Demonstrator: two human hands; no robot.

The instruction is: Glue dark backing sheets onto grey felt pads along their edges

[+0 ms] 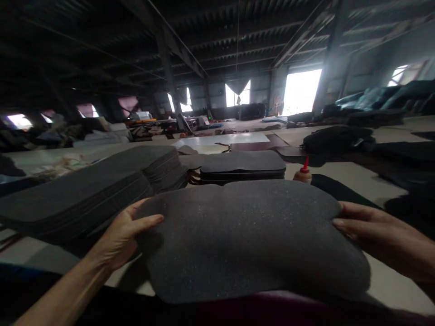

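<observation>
A wide dark grey sheet with a wavy, rounded outline (238, 235) is held up in front of me above the table. My left hand (127, 231) pinches its left end, the thumb lying on the near face. At the opposite end, my right hand (367, 226) grips the edge between thumb and fingers. Small pale specks dot the sheet's surface. Just beyond it lies a low stack of similar dark pieces (243, 163). A taller, long stack of dark grey pieces (84, 190) stands to the left.
A small bottle with a red pointed nozzle (305, 172) stands behind the sheet. Dark material (340, 140) is heaped on the table's right side. Pale scraps (64, 167) lie at the left. Steel columns (166, 68) and bright windows are farther back.
</observation>
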